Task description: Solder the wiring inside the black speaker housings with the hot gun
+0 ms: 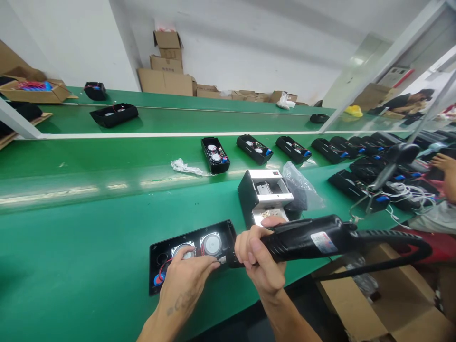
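My right hand [261, 256] is wrapped around a black electric screwdriver [302, 240], held nearly level with its bit pointing left. Close to that bit, the thumb and forefinger of my left hand [188, 275] are pinched together; whatever is between them is too small to make out. Under my left hand lies an open black speaker housing [154, 266] on the green bench. Inside it sit two round speakers [212, 244], a red wire and a blue part [159, 279]. My left hand partly covers one speaker.
A silver-and-black screw feeder [265, 194] stands behind the screwdriver, beside a clear plastic bag [302, 185]. Several black housings [215, 156] sit along the green line [107, 166]. Right, a co-worker's hand [445, 166] is near white cables [409, 194]. An open carton [399, 294] stands below.
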